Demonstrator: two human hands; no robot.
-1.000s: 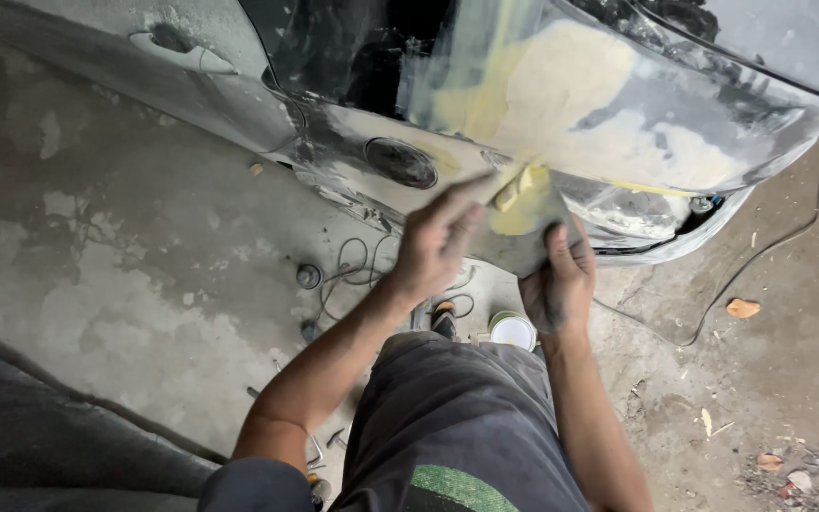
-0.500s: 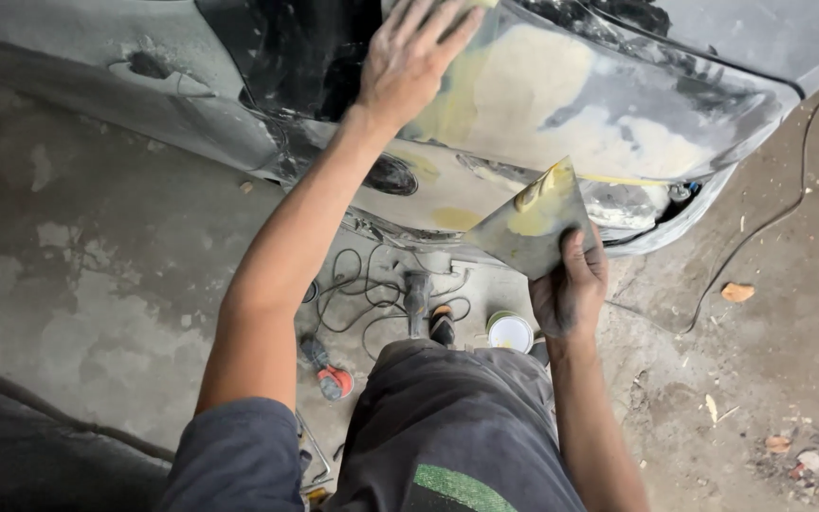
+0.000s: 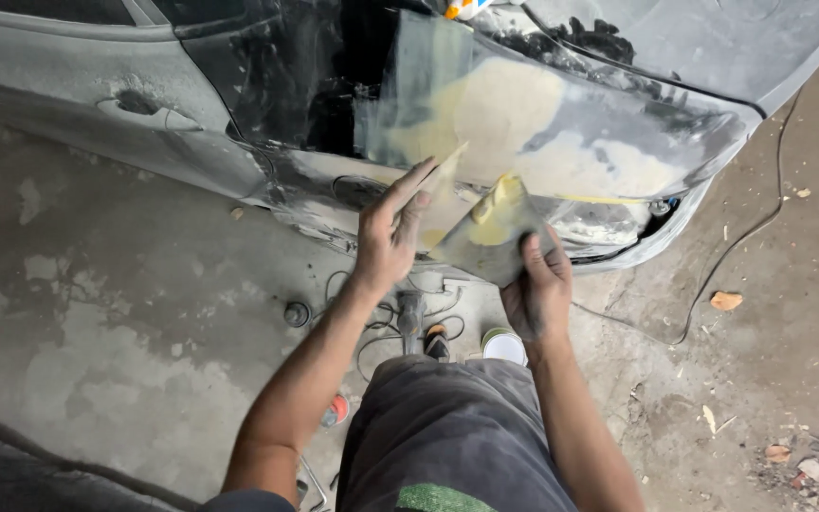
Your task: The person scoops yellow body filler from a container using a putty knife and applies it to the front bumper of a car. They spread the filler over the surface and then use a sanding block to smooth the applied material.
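A head-worn camera looks down on a person crouching beside a damaged car. Nearest the viewer are the person's dark grey trousers point(image 3: 457, 436), with both bare forearms reaching forward from the bottom of the frame.

The right hand point(image 3: 535, 289) is closed around the lower edge of a flat grey mixing board smeared with pale yellow body filler point(image 3: 487, 232), thumb on top, holding it tilted up in front of the car. The left hand point(image 3: 391, 232) grips a thin flat spreader blade coated in the same yellow filler point(image 3: 445, 175); the fingers lie stretched along the blade, whose upper tip points toward the car panel. The blade's lower part lies just beside the board's left edge; whether they touch cannot be told.

On the stained concrete floor point(image 3: 125, 341), just past the knees, sit a small round tin with a white lid point(image 3: 504, 346), a dark power tool standing on end point(image 3: 412, 318) among loops of thin black cable point(image 3: 372, 322), a small dark round cap point(image 3: 297, 314) to the left, and a red and blue object point(image 3: 335, 411) partly hidden by the left forearm. A dry brown leaf point(image 3: 725, 301) lies to the right.

Beyond the hands stands the dusty grey car body point(image 3: 618, 142), sanded dull, with large patches of dried yellow filler point(image 3: 504, 104) across the panel. To the left are a black unsanded area and a door handle point(image 3: 149, 114).
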